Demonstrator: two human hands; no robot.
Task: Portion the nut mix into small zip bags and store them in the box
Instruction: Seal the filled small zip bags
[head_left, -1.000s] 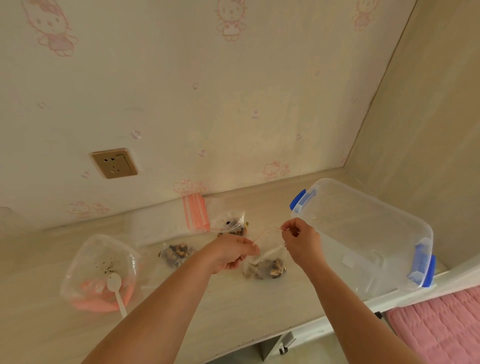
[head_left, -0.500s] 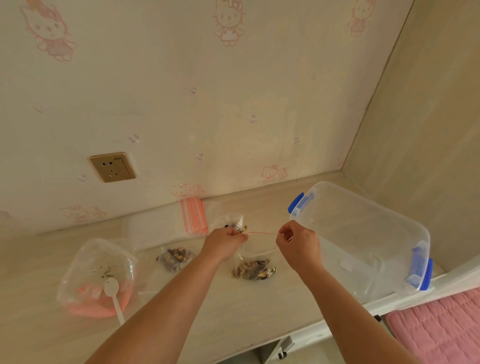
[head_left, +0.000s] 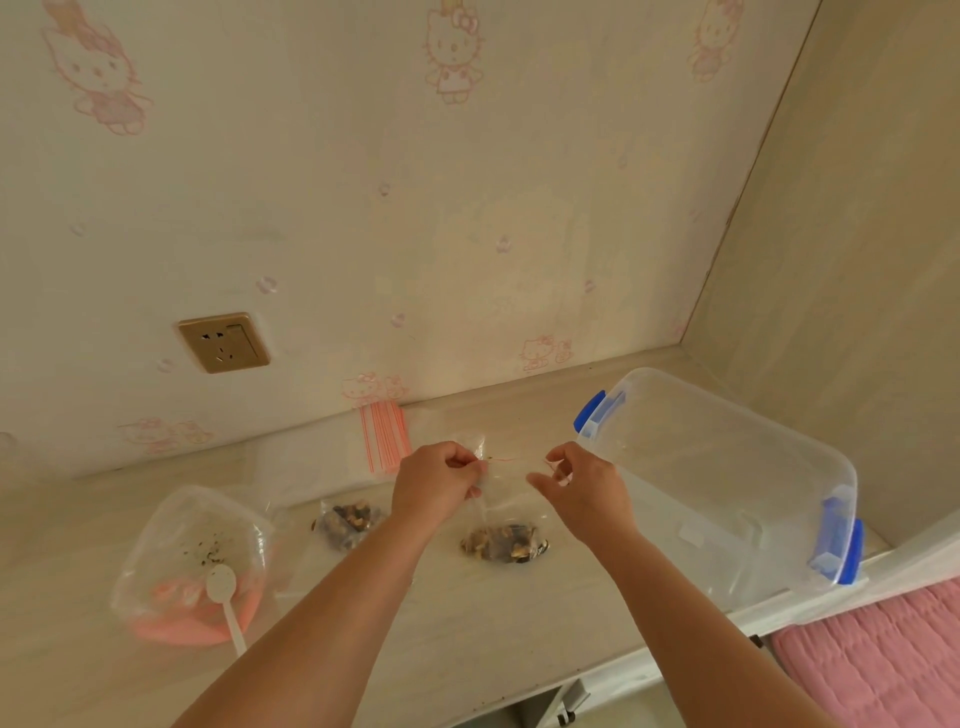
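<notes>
Clear plastic bag (head_left: 501, 519) of nuts hangs down from the red zip strip, pinched at one end by the left hand (head_left: 439, 486) and at the other by the right hand (head_left: 576, 491), whose grip is nearer the box (head_left: 727, 467).

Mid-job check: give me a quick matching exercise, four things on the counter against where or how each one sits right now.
Things:
1. storage box
2. white spoon
3. held zip bag
4. stack of empty zip bags

States:
A. lies flat against the back wall
B. stands in the big bag with the pink bottom
C. pinched at its top by the left hand and right hand
D. lidless, at the counter's right end

Pairs: 1-D, 2-B, 3-C, 4-A
</notes>
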